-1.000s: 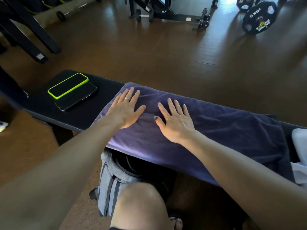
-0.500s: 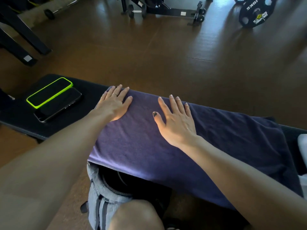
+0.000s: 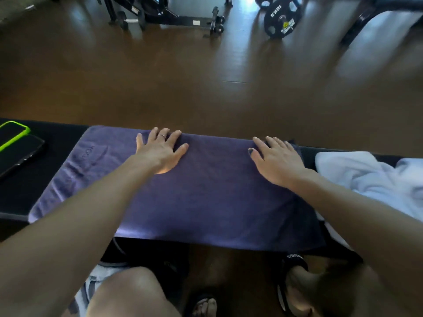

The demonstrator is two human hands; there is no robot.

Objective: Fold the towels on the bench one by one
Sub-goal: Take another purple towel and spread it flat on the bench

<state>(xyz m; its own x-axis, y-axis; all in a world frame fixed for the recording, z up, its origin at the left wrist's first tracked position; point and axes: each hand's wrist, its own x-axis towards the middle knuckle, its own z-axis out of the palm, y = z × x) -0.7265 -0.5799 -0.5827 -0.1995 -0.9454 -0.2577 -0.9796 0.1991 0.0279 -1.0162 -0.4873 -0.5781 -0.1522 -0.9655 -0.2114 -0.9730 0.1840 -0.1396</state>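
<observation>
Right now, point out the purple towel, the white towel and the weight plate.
purple towel (image 3: 206, 193): head view, on its bare middle between the arms.
white towel (image 3: 357, 172): head view, on its crumpled top.
weight plate (image 3: 282, 18): head view, on its black face near the hub.

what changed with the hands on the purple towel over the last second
The right hand slid right along the purple towel to its end near the white towel, so the hands now lie wider apart. The left hand stays flat near the far edge. Nothing gripped; towel and phones unmoved.
</observation>
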